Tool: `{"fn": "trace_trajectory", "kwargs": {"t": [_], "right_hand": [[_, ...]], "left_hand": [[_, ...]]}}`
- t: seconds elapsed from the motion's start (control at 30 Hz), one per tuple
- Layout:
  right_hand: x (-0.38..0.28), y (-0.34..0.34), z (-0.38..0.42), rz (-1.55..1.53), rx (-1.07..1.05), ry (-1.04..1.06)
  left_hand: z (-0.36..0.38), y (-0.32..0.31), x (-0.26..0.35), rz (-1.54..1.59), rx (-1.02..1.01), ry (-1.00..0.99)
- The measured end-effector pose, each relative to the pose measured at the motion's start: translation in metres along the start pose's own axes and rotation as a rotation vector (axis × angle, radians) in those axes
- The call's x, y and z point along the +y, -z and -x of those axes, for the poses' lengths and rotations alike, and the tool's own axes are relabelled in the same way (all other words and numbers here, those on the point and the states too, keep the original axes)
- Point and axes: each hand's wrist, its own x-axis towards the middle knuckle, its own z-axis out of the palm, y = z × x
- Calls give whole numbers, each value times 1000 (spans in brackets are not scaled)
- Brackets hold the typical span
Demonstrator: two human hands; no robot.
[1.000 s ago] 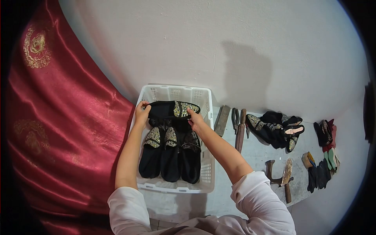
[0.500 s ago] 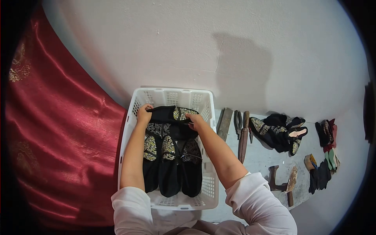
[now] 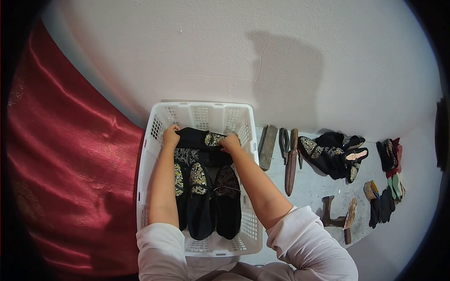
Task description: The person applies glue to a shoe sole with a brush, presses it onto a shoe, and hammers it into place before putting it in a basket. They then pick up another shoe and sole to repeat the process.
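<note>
A white plastic basket stands in front of me with several black shoes inside. In its far part, a black shoe with a gold patterned toe lies crosswise between my hands. My left hand is closed on its left end, and my right hand is closed on the patterned right end. Just below it lies a black shoe with a grey pattern, also crosswise. Nearer me, a gold-toed shoe and a dark-patterned shoe lie lengthwise; my left forearm partly covers another gold-toed one.
Right of the basket, a grey block, a dark hand tool and a long brown tool lie on the table. Beyond are piled black shoes, an iron shoe anvil and a small box. Red cloth hangs left.
The held shoe has settled slightly lower into the basket, and my right hand has turned further over its toe. The whole view has shifted a little.
</note>
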Motion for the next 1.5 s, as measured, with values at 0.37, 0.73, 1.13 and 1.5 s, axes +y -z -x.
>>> {"fn": "trace_trajectory", "kwargs": {"t": [0.37,0.73,1.13,1.5], "right_hand": [[-14,10,58,366,247,378],[-4,68,149,258,131,761],[156,234,273,-149,167,742],[301,379,342,-219,383,687]], "left_hand": [[9,30,24,-113,-45,109],[105,75,95,-187,129,-256],[339,111,199,308,-89,-510],[481,-2,276,511,-399,-403]]}}
